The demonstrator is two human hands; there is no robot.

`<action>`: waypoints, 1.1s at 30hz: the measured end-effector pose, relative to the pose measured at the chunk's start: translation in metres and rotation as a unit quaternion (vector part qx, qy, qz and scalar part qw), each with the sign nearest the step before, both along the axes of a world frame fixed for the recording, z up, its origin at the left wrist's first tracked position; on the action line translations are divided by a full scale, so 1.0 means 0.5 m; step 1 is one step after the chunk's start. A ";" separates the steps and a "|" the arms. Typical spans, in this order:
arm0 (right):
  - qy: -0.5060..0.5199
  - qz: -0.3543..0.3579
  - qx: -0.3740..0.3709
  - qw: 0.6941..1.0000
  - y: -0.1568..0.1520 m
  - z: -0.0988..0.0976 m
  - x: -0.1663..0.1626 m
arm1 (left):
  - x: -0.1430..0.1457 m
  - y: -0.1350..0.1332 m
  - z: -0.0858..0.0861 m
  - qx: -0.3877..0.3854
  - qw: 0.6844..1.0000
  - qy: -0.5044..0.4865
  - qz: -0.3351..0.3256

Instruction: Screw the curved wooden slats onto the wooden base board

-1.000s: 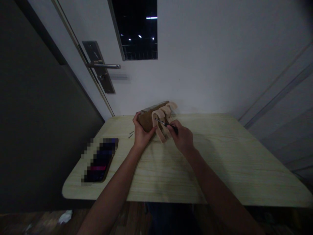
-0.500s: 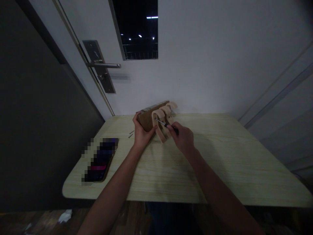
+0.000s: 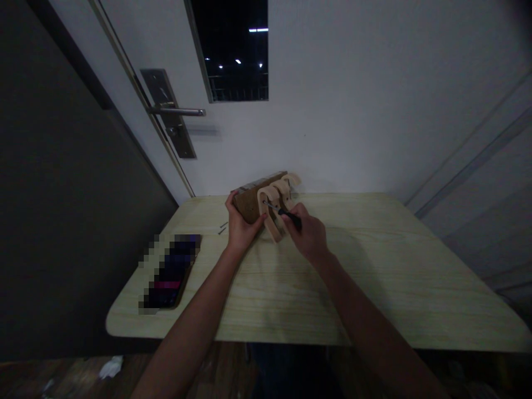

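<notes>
Brown block, seen from the head camera, sits tilted near the far edge of the table, with pale curved strips along its near side. The left hand has its fingers closed around the block's end at 8 o'clock, the thumb reaching toward the nearest strip. In the right hand, the fingers are wrapped around the dark handle of a screwdriver; its shaft points to 10 o'clock, the tip at the nearest strip's upper part.

The block looks rigid and fairly light, though whether it is wood or cardboard I cannot tell. Its squared end seems the surest hold, with little sign of slipperiness. The strips look like smooth bent wood, stiff but perhaps weakest at their bends, so pressure is better borne by the block. The screwdriver is best held by its thick handle, since the slim shaft would offer poor grip.

Thin grey pieces, possibly screws, lie at the block's 8 o'clock, with a phone farther out that way. Its screen is pixelated, and no brand, label or writing can be read anywhere.
</notes>
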State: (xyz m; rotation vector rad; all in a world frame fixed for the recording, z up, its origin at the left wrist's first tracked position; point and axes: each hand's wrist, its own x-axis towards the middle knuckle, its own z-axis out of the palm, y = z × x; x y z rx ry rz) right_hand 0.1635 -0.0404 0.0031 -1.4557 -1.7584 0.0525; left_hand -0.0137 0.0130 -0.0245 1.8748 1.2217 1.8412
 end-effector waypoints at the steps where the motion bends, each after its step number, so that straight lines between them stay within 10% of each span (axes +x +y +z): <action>1: -0.007 -0.007 0.004 1.000 0.000 0.000 0.001 | 0.000 0.000 0.000 0.000 1.000 0.002 0.002; 33: 0.066 0.014 -0.009 0.998 0.001 0.000 -0.004 | -0.006 0.003 -0.002 0.021 0.999 0.018 -0.026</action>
